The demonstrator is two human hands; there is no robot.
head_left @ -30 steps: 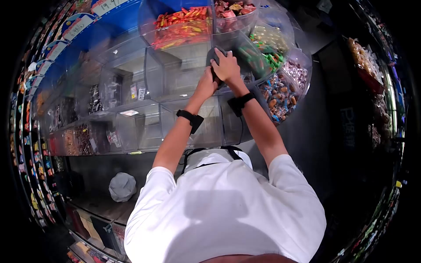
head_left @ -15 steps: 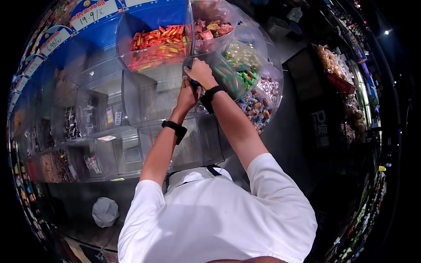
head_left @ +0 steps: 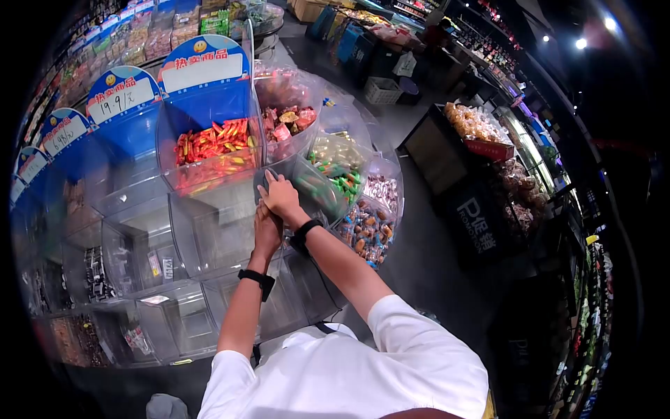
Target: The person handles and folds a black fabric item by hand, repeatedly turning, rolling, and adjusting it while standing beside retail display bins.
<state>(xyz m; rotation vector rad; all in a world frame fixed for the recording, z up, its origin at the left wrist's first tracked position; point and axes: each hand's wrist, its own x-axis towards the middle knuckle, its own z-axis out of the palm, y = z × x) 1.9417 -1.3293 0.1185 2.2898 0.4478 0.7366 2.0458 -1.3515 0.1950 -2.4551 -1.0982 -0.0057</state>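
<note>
My right hand (head_left: 281,195) and my left hand (head_left: 267,228) are together above the clear plastic bins, both closed round a dark object (head_left: 264,183) that they mostly hide. My right hand is on its upper part, my left just below. A black band circles each wrist. Behind them a bin holds red and yellow wrapped candies (head_left: 216,143). To the right are bins of green wrapped candies (head_left: 342,183) and blue-and-brown wrapped candies (head_left: 365,232).
Price signs (head_left: 204,64) stand along the blue back of the display. A dark promotion stand (head_left: 469,209) with bagged goods (head_left: 478,124) is at the right. A white basket (head_left: 382,91) sits on the floor farther off. A grey stool (head_left: 166,406) is at lower left.
The view has tilted up, showing more of the shop beyond. The bins and my hands appear lower and farther left. My hands stay together on the dark object.
</note>
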